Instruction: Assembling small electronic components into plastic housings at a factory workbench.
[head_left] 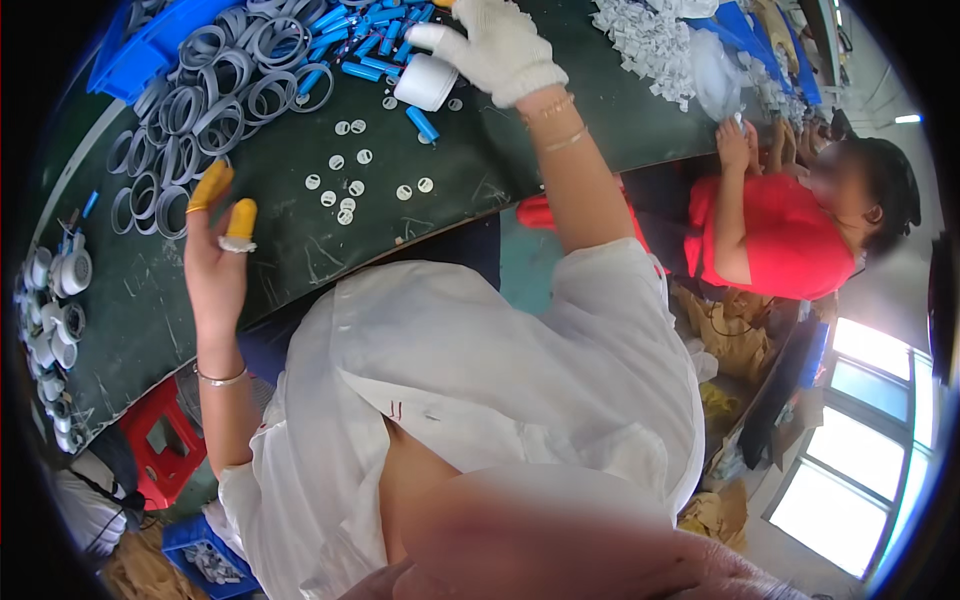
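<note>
My left hand (pixel 215 265) is raised over the dark green tabletop (pixel 290 235), with yellow covers on the thumb and a finger. Its fingers are apart and nothing is between them. At the far edge of the view, my right hand (pixel 500 55) wears a white knitted glove and reaches out over the table. A smooth white cup-shaped part (pixel 427 83) sits tilted against its thumb side; whether the hand grips it is hidden. Blue cylindrical cells (pixel 375 35) lie heaped beside that hand, and one loose blue cell (pixel 422 124) rests nearer. Several small white discs (pixel 357 188) are scattered between both hands.
Grey rings (pixel 185 110) pile up at the far left, next to a blue bin (pixel 150 55). White-and-grey round assemblies (pixel 60 320) line the left edge. Small white pieces (pixel 650 45) are heaped at the far right, where a person in red (pixel 770 235) works. A red stool (pixel 160 445) stands below left.
</note>
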